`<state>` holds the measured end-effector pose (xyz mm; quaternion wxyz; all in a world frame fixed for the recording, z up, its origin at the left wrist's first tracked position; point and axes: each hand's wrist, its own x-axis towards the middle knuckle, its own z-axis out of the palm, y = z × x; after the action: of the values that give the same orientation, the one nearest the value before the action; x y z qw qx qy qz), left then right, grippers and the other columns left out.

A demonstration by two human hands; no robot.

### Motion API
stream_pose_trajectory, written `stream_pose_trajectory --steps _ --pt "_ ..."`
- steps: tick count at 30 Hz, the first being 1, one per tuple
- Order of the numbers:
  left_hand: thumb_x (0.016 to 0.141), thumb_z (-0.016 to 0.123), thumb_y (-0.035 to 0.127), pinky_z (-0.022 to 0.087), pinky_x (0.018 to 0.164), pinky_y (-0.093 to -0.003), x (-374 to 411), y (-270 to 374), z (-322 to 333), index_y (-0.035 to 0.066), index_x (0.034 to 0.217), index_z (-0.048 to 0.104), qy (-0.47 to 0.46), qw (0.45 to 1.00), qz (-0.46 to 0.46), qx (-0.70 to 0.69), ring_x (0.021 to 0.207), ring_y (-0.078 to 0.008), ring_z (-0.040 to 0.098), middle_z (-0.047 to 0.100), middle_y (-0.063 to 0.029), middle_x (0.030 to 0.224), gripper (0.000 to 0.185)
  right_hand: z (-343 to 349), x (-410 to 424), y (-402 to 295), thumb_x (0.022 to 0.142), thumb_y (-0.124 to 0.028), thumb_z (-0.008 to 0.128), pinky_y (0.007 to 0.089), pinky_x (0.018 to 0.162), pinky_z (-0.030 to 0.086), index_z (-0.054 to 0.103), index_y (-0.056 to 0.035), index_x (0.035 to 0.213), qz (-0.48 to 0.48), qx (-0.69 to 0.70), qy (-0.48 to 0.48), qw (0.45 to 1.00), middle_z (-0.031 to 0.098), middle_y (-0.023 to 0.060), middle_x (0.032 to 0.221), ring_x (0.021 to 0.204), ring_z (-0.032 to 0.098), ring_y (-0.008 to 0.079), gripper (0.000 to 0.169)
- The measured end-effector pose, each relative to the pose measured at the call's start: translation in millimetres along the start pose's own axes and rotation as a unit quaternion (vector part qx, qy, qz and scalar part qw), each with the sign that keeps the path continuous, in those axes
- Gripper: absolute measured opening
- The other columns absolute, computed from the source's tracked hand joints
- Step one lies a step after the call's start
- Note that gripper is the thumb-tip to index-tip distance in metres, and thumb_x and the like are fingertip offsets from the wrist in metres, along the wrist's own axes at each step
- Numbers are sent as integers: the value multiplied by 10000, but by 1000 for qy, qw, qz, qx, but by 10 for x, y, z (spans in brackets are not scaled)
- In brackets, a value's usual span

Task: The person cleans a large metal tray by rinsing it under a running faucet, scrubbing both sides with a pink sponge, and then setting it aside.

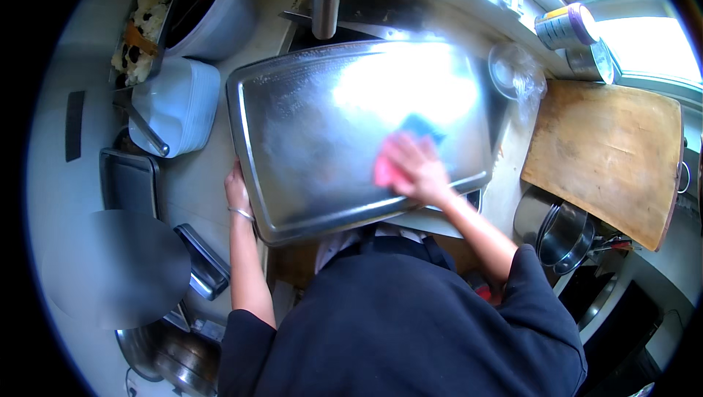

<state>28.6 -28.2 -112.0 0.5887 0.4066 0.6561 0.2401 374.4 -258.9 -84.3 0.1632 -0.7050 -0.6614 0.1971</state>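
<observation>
A large rimmed metal baking tray lies tilted before me over the sink area, with bright glare across its upper right. My left hand grips the tray's left edge, and its fingers are partly hidden by the rim. Pressed to the tray's surface, my right hand is blurred by motion. It holds a pink sponge or cloth, and a blue-green pad shows beyond the fingertips. Whether the pink and blue-green parts are one piece, I cannot tell. White specks, perhaps suds, cover the tray's upper left.
A metal faucet stands at the tray's far edge. On the left are stacked white plastic tubs, a white bin and dark trays. To the right, a wooden cutting board sits above metal pots. Cans line the windowsill.
</observation>
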Motion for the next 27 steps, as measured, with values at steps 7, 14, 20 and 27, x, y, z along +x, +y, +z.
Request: stream_pose_trajectory --steps 7,14,20,27 --pt "975 427 378 487 622 -249 8 7 75 -5 1023 628 -28 998 -30 -48 691 -112 587 632 -29 813 435 -294 929 1806 853 -571 468 603 1078 99 390 -301 1388 178 -135 86 971 208 162 1499 1389 156 369 604" --pt "977 441 314 507 645 -274 -88 -30 201 -34 1066 606 -9 995 17 -98 735 -149 609 644 -71 896 395 -376 1107 2244 822 -645 473 402 1050 328 350 -242 1410 279 30 143 949 319 159 1447 1297 363 345 723" --pt "957 486 307 519 627 -264 -82 -119 136 -20 1024 621 7 996 8 -93 719 -153 626 644 -66 867 360 -186 -492 1481 861 -538 514 439 1043 334 334 -187 1417 323 23 153 934 310 163 1443 1272 375 381 681" --pt "935 512 386 501 589 -253 231 -300 -86 1 948 657 -7 1000 -16 -23 664 -132 615 640 -42 771 411 408 -1020 306 867 -497 535 596 1075 120 327 -220 1423 325 -98 157 928 175 206 1490 1346 141 478 655"
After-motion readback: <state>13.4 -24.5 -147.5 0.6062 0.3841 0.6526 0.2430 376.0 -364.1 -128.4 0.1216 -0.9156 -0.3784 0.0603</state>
